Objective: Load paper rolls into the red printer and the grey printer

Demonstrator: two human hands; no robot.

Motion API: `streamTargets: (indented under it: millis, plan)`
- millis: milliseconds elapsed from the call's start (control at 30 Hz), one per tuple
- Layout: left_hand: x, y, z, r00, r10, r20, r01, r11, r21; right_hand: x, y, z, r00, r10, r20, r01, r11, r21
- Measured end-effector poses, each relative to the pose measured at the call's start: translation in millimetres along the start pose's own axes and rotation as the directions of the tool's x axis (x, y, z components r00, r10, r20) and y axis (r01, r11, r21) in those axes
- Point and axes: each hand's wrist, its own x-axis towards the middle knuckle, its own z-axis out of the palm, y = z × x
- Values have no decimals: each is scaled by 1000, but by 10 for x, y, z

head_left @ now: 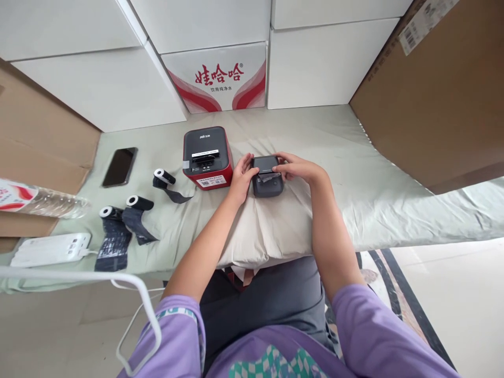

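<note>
Cable: the white loop [79, 273] crosses low in front of your left sleeve [173, 320]; it runs off the left edge, so you can't trace where it begins.
Device: the small black unit [268, 187] sits on the cloth [386, 173] in front of you, just right of the red printer [207, 152], probably there for easy reach by both hands.
Left hand: yours [242, 176] hugs its left side, thumb on the top edge, fingers slightly spread, likely to steady it.
Right hand: yours [297, 167] grips the opposite side, thumb on top, forefinger at the rear corner; the remaining fingertips are hidden.
Glossy strip: it [269, 177] lies across the device's front; you can't tell whether it is film or paper.
Rolls: three [140, 203] lie left of the printer, tails trailing, apparently set aside.
Bottle: the left edge cuts it off [43, 202].
</note>
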Motion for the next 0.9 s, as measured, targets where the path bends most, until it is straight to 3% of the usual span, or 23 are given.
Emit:
streamTargets:
  millis: [200,400,500,567,633,700,767,833,867,900]
  plan:
    - [8,34,-63,995,38,92,-35,999,-39,38,-8,33,999,41,2,-41,998,57]
    - [-9,47,-35,995,83,55,-82,996,-26,-12,-71,44,997,78,-10,-78,996,45]
    - [-15,16,5,994,110,27,-109,994,-27,-18,-59,66,995,73,-71,-71,997,28]
    - [-23,-1,44,990,138,15,-137,990,-19,8,-50,83,983,1,-184,-7,1000,-31]
    - [-47,27,85,977,214,7,-214,977,20,38,-77,114,910,-183,-371,143,981,-133]
    - [-92,135,104,927,375,21,-376,921,100,33,-174,179,748,-404,-526,318,915,-250]
    - [-152,330,62,805,581,124,-593,780,199,-33,-347,302,598,-548,-585,434,835,-338]
    - [-207,577,-75,650,709,273,-759,590,274,-142,-570,492,516,-627,-584,503,773,-386]
    - [-226,700,-186,610,735,297,-789,528,315,-193,-684,608,493,-652,-576,532,750,-393]
    - [-234,812,-321,618,745,251,-771,513,377,-226,-790,736,483,-665,-570,562,734,-381]
